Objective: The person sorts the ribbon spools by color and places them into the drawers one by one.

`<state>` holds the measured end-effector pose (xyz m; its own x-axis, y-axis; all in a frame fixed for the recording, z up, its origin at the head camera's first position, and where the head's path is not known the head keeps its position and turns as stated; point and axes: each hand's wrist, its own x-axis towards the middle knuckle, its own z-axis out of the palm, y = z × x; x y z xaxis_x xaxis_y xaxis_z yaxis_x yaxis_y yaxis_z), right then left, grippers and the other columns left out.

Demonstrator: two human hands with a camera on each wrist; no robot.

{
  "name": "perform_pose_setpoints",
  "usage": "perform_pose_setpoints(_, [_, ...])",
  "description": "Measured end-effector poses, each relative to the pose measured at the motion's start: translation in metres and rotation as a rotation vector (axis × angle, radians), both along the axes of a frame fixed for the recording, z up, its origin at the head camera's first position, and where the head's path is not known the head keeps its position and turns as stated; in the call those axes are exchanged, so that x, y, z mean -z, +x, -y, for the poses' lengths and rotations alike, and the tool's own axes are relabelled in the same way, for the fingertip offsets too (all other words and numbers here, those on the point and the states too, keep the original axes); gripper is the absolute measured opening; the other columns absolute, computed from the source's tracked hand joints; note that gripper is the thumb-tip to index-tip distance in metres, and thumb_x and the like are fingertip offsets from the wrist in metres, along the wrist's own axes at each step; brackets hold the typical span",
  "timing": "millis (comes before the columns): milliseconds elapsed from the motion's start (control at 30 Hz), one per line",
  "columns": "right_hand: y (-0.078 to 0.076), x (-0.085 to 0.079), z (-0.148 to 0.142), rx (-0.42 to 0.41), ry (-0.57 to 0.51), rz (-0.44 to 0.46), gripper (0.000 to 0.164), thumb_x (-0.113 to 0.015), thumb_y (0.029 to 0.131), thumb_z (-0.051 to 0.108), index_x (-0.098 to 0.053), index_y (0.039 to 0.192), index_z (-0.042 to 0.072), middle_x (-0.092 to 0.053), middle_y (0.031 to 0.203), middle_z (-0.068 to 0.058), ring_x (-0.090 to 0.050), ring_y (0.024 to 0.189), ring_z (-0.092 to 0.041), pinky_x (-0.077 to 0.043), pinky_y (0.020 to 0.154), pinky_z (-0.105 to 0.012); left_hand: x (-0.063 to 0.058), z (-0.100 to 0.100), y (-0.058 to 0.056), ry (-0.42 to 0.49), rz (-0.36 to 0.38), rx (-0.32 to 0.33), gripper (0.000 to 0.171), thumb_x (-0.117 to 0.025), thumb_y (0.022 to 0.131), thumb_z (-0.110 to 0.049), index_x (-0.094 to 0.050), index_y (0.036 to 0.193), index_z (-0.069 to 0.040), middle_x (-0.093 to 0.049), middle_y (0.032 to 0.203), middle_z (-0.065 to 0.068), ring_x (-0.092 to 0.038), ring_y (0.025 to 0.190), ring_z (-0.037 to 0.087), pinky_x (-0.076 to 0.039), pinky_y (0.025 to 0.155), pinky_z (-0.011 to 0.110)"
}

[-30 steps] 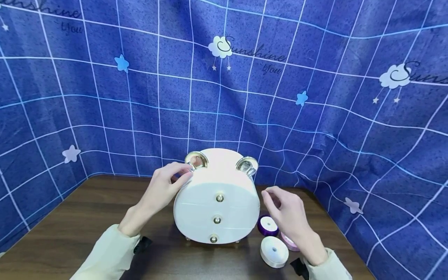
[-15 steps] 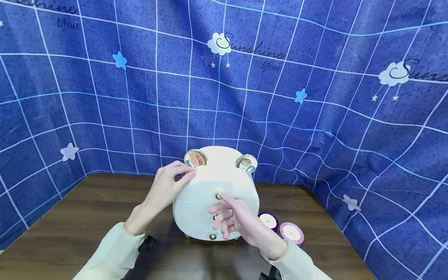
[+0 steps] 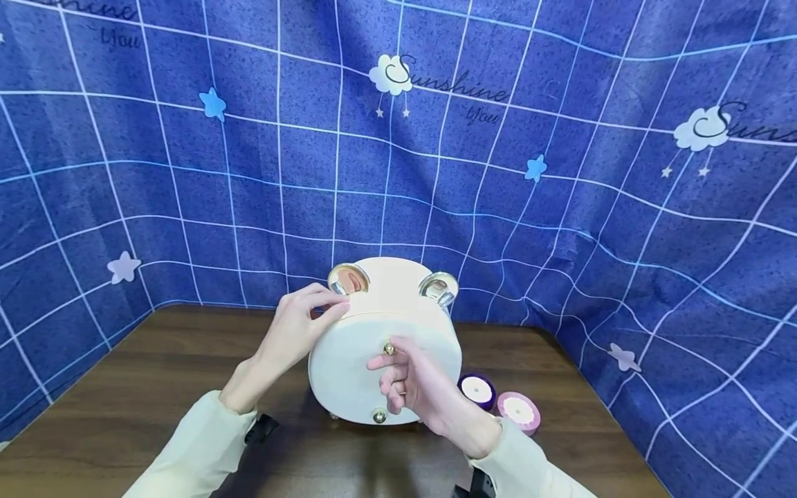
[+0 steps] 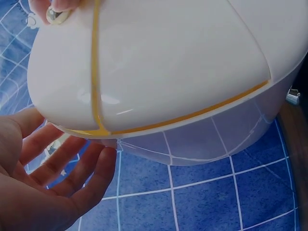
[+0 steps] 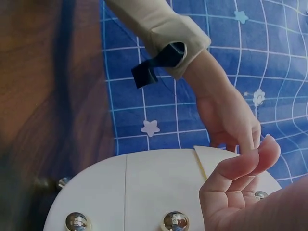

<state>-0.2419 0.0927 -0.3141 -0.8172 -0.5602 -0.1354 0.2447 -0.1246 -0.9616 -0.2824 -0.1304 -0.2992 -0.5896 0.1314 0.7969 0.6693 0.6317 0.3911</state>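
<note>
A glossy white bear-shaped drawer box (image 3: 349, 373), with gold knobs and round mirrored ears (image 3: 349, 280), stands on the table. My left hand (image 3: 305, 318) rests its fingers against its upper left edge; the left wrist view shows these fingers (image 4: 94, 168) extended along the rim. My right hand (image 3: 429, 387) is in front of the box, thumb and finger at the top drawer knob (image 4: 58, 14), other fingers loosely bent below. Two lower knobs (image 5: 175, 221) are bare in the right wrist view. A yellow strip (image 4: 192, 114) lines the drawer edges.
To the right of the box lie a purple-edged ribbon spool (image 3: 477, 391) and a pink ribbon spool (image 3: 519, 412). The brown wooden table (image 3: 205, 360) meets a blue grid-patterned curtain (image 3: 249, 173) behind.
My right hand has come from above the spools, leftward to the box front and up to the top knob. The left hand has shifted slightly along the upper left edge and stayed there.
</note>
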Motion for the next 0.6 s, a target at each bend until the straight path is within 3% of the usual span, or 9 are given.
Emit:
perform_pose_setpoints(400, [0.017, 0.000, 0.000, 0.007, 0.038, 0.014, 0.043, -0.043, 0.096, 0.048, -0.062, 0.094, 0.010, -0.059, 0.053, 0.008, -0.049, 0.039, -0.005, -0.039, 0.049, -0.022, 0.001, 0.000, -0.001, 0.011, -0.007, -0.001, 0.012, -0.073, 0.085, -0.017, -0.078, 0.094, -0.012, -0.070, 0.083, -0.002, -0.058, 0.073, 0.008, -0.043, 0.063, 0.019])
perform_pose_setpoints(600, [0.029, -0.001, -0.005, -0.032, 0.032, 0.006, 0.043, -0.044, 0.096, 0.049, -0.063, 0.094, 0.011, -0.060, 0.053, 0.009, -0.050, 0.041, -0.005, -0.039, 0.051, -0.024, 0.002, -0.001, -0.001, 0.015, 0.006, 0.012, 0.012, -0.072, 0.086, -0.017, -0.078, 0.095, -0.011, -0.070, 0.085, -0.002, -0.057, 0.073, 0.007, -0.043, 0.062, 0.018])
